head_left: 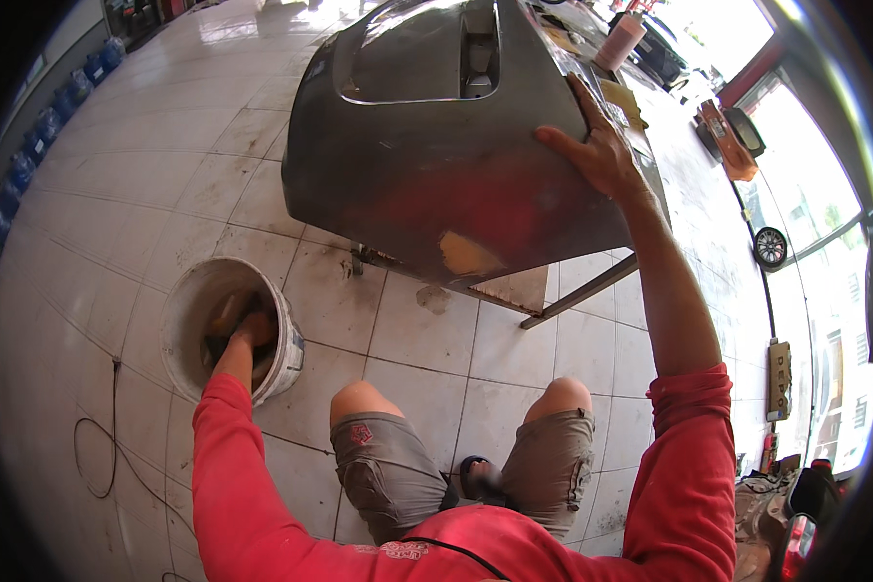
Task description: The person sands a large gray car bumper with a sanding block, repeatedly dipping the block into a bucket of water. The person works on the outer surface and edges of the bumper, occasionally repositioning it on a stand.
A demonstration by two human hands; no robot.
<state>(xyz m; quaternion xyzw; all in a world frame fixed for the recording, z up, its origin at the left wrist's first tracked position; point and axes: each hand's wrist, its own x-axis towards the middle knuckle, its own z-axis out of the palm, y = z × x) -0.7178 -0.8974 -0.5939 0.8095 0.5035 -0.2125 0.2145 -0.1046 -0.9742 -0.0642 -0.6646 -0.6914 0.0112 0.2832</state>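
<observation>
**Crouched person steadies a car hood and reaches into a bucket**

While the person squats on the pale tiled floor point(165, 175), the biggest thing in view is the grey car hood point(427, 145), sanded, with a reddish patch and a yellowish filler spot near its lower edge. It lies tilted on a metal stand point(577, 291) whose legs show just under the near edge. The hood has a raised scoop with a vent slot toward its far end.

Next down, the white plastic bucket point(189, 301) stands on the tiles to the person's left, well apart from the hood. Its rim and wall hide most of what is inside.

Right hand point(597, 145): fingers spread wide, palm flat on the hood's right edge, gripping nothing. Red sleeve pushed up past the elbow.

Left hand point(252, 330): down inside the bucket, touching something yellowish there. Finger state cannot be told, as the bucket wall and the contents cover them.

Around: a row of blue water jugs point(29, 145) along the left wall, a thin black cable point(102, 436) looping over the floor at lower left, a pink cylinder-shaped container point(619, 41) beyond the hood, a car wheel point(770, 247) far right by the windows. Both bare knees sit between bucket and stand.
</observation>
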